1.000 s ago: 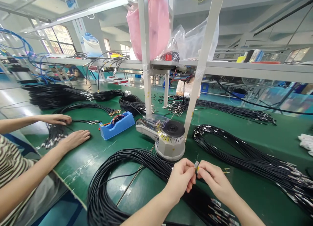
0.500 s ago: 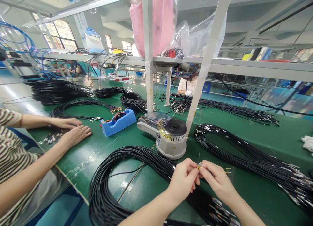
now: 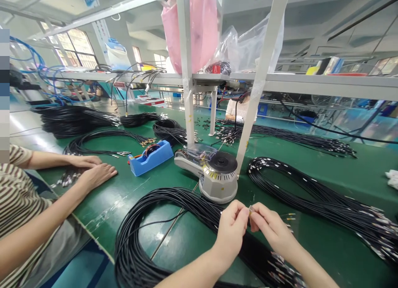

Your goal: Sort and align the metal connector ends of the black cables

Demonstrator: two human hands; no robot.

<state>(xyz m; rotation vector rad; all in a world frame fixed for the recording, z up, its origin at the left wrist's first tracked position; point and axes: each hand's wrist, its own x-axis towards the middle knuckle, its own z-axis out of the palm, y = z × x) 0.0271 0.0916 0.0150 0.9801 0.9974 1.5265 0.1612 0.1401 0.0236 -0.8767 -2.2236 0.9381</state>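
Note:
My left hand (image 3: 232, 228) and my right hand (image 3: 270, 225) meet fingertip to fingertip at the lower middle. Between them they pinch a small metallic connector end (image 3: 251, 209), with a bit of yellow at it; the fingers cover most of it. Beneath my hands runs a thick coil of black cables (image 3: 137, 234), its stripped ends (image 3: 284, 269) lying by my right forearm. Just beyond my hands stands a round tape dispenser (image 3: 218, 188) with a black disc on top.
A blue tape holder (image 3: 151, 158) sits left of the dispenser. At the left, a person in a striped top rests both hands (image 3: 93, 172) on the green table (image 3: 115, 196). Another cable bundle (image 3: 298, 196) lies right. White posts (image 3: 256, 84) carry a shelf (image 3: 326, 84).
My hands have turned slightly and the pinched piece shows less between the fingertips. The view has shifted a little. The neighbouring person's hands stay nearly in place.

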